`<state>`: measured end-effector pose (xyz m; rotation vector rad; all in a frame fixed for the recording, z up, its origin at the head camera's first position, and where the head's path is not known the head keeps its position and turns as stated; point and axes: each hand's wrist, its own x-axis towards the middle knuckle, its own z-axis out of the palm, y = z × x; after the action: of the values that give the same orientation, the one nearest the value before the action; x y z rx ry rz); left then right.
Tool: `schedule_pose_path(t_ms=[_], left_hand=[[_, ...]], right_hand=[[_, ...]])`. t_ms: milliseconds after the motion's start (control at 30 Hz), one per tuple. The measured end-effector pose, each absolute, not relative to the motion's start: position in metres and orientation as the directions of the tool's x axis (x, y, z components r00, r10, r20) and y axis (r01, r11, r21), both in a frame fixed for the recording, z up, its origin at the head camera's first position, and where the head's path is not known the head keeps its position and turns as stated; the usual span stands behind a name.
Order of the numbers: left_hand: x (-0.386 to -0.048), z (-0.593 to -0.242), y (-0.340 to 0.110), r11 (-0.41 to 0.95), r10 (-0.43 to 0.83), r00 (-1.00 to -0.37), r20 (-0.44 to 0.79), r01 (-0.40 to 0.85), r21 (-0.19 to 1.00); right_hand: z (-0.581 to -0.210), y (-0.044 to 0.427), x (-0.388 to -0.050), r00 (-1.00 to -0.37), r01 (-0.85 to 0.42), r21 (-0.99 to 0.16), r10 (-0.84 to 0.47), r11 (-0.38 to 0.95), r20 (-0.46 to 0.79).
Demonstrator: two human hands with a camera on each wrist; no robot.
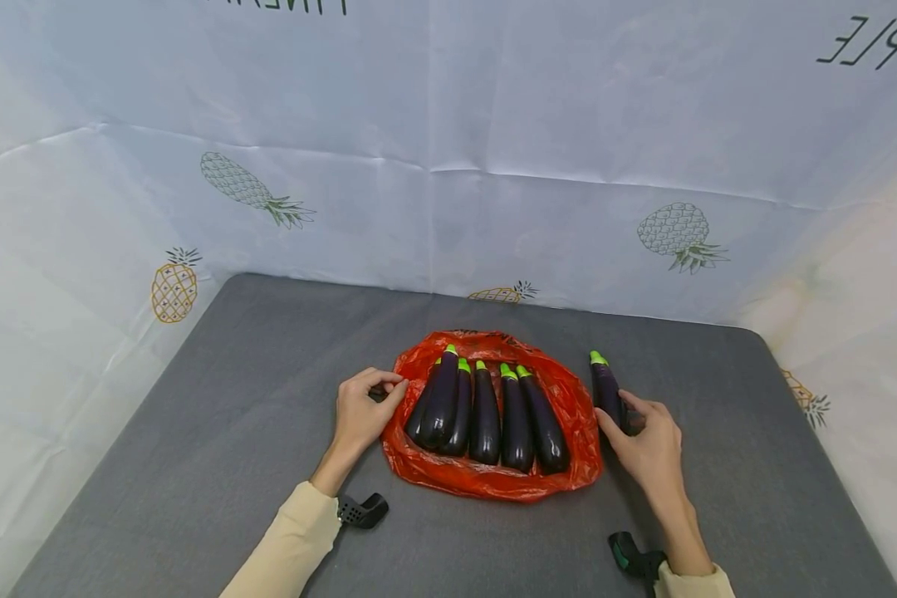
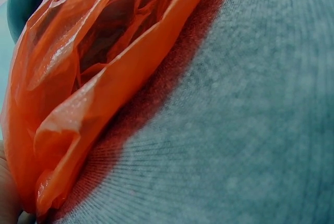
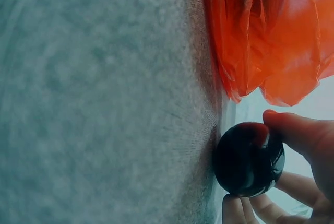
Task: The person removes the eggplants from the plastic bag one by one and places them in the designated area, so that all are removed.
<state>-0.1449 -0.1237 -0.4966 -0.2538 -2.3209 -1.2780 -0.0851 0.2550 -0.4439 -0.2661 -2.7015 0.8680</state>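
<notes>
A red plastic bag [image 1: 433,477] lies spread wide on the table, with several dark purple eggplants [image 1: 484,419] side by side in it, green caps pointing away. At the bag's left edge, my left hand [image 1: 360,409] pinches the plastic between thumb and index finger; in the left wrist view the bag's folds [image 2: 104,98] gather toward that hand. My right hand [image 1: 652,444] grips a single eggplant [image 1: 605,384] just right of the bag. From the right wrist, this eggplant's rounded end [image 3: 248,158] shows between thumb and fingers, low at the table surface.
The grey table [image 1: 254,399] extends around the bag on all sides. A whitish cloth [image 1: 448,232] printed with pineapples hangs behind and along the sides. Black devices are strapped at the left wrist [image 1: 364,512] and right wrist [image 1: 631,556].
</notes>
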Motion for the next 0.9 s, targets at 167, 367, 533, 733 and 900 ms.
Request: schedule_pose_path(t_ms=[167, 367, 533, 733, 900], left_hand=[[-0.145, -0.4966, -0.1236, 0.544, -0.065, -0.865, 0.498, 0.388, 0.744], [-0.1451, -0.4963, -0.1236, 0.543, -0.067, -0.864, 0.499, 0.388, 0.745], [-0.1451, -0.4963, -0.1237, 0.541, -0.066, -0.862, 0.502, 0.392, 0.744], [-0.1456, -0.4971, -0.1232, 0.531, -0.066, -0.851, 0.521, 0.412, 0.74], [-0.1457, -0.4976, -0.1231, 0.524, -0.067, -0.846, 0.528, 0.421, 0.74]], right_hand=[[-0.4431, 0.2544, -0.0842, -0.941, 0.096, -0.596, 0.269, 0.797, 0.208], [-0.4437, 0.2532, -0.0846, -0.931, 0.073, -0.59, 0.268, 0.804, 0.25], [-0.4447, 0.2534, -0.0853, -0.925, 0.07, -0.594, 0.275, 0.802, 0.262], [-0.4435, 0.2532, -0.0842, -0.926, 0.084, -0.598, 0.284, 0.797, 0.248], [-0.4434, 0.2526, -0.0842, -0.922, 0.087, -0.599, 0.291, 0.796, 0.253]])
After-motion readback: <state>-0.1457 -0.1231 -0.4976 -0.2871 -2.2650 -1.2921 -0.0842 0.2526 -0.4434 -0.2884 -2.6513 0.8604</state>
